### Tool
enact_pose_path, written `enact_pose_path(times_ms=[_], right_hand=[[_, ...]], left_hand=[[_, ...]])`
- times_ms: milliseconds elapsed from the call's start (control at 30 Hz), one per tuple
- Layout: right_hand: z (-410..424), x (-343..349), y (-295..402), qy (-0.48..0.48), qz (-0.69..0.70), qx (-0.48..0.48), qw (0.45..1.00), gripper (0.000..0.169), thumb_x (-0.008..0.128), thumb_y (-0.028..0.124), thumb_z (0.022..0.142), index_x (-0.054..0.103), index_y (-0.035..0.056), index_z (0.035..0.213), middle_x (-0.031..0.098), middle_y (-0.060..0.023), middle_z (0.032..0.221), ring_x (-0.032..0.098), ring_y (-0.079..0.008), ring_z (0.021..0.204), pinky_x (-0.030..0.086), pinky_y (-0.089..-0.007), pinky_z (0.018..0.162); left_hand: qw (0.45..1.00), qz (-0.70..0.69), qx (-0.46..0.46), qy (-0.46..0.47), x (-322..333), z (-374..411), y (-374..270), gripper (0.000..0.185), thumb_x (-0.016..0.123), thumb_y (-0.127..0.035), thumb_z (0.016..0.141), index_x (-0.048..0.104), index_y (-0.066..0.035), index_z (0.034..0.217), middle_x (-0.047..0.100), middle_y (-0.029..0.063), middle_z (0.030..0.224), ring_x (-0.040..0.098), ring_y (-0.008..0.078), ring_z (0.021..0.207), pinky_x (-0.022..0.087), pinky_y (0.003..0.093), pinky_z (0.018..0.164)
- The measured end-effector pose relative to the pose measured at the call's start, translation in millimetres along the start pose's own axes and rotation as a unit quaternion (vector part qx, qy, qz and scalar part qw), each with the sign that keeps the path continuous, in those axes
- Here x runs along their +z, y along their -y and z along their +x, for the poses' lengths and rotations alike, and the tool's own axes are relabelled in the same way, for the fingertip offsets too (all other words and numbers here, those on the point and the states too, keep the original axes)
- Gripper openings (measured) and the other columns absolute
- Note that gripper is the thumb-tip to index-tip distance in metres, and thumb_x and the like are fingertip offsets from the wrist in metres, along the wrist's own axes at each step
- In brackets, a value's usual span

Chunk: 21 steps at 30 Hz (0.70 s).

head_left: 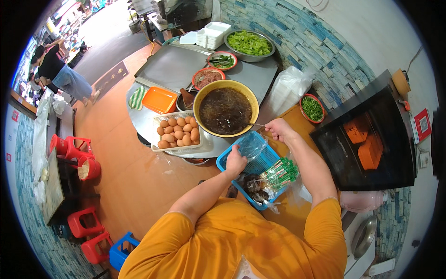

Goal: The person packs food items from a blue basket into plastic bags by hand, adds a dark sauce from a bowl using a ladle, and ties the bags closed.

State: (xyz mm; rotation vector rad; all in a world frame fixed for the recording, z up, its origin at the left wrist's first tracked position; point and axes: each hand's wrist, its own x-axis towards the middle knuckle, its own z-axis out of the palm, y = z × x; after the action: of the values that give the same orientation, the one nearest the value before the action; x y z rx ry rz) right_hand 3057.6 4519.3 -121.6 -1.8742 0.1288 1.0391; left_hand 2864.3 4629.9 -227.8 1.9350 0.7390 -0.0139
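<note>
My right hand (279, 129) grips the thin metal handle (256, 124) of a utensil whose far end is sunk in dark brown liquid (225, 108). That liquid sits in a large yellow-rimmed basin (257, 101) at the edge of the metal table. In my left hand (236, 161) is a see-through plastic bag (253, 147), held just below the basin and over a blue plastic basket (223, 163). Green-and-white wrapped sticks (283, 171), probably chopsticks, lie in the basket with dark bagged items (253, 184).
Brown eggs (178, 132) fill a white basket left of the basin. Beyond are an orange tray (159, 100), a bowl of minced meat (209, 78), a flat griddle (174, 66) and a bowl of lettuce (249, 43). A dark cabinet (334, 150) stands right; a person (62, 69) is far left.
</note>
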Motion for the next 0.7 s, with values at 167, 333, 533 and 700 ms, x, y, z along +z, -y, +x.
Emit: enact_pose_path(times_ms=[167, 333, 533, 700], right_hand=[[-14, -15, -6, 0.005, 0.029, -0.011, 0.999, 0.017, 0.059, 0.014, 0.084, 0.056, 0.0044, 0.071, 0.033, 0.0052, 0.051, 0.029, -0.0079, 0.042, 0.026, -0.0261, 0.040], [-54, -27, -6, 0.021, 0.036, -0.047, 0.998, 0.017, 0.059, 0.013, 0.084, 0.056, 0.0037, 0.071, 0.032, 0.0054, 0.051, 0.028, -0.0072, 0.042, 0.024, -0.0263, 0.040], [-100, -47, -35, 0.001, -0.025, -0.055, 0.998, 0.015, 0.060, 0.013, 0.082, 0.057, 0.0021, 0.072, 0.041, 0.0033, 0.053, 0.037, -0.0098, 0.044, 0.030, -0.0280, 0.043], [-121, -36, -80, -0.167, -0.395, -0.361, 0.828, 0.019, 0.060, 0.019, 0.083, 0.059, 0.0029, 0.073, 0.062, -0.0093, 0.065, 0.060, -0.0257, 0.060, 0.045, -0.0355, 0.056]], left_hand=[[0.998, -0.059, -0.032, 0.002, 4, -3, -5, 0.051, 0.059, -0.006, 0.075, 0.042, -0.004, 0.123, 0.058, 0.0280, 0.112, 0.056, 0.0425, 0.106, 0.045, 0.0458, 0.091], [0.996, -0.072, -0.029, -0.037, 5, -2, -6, 0.051, 0.060, -0.009, 0.076, 0.039, -0.005, 0.123, 0.059, 0.0283, 0.107, 0.057, 0.0428, 0.103, 0.044, 0.0450, 0.090], [0.993, -0.093, -0.046, -0.057, 6, 0, -12, 0.045, 0.058, -0.006, 0.076, 0.041, -0.005, 0.118, 0.060, 0.0245, 0.103, 0.058, 0.0411, 0.099, 0.045, 0.0444, 0.087], [0.985, -0.151, -0.068, -0.043, 14, 9, -1, 0.045, 0.057, -0.004, 0.076, 0.041, -0.005, 0.118, 0.060, 0.0212, 0.096, 0.059, 0.0390, 0.094, 0.046, 0.0436, 0.085]])
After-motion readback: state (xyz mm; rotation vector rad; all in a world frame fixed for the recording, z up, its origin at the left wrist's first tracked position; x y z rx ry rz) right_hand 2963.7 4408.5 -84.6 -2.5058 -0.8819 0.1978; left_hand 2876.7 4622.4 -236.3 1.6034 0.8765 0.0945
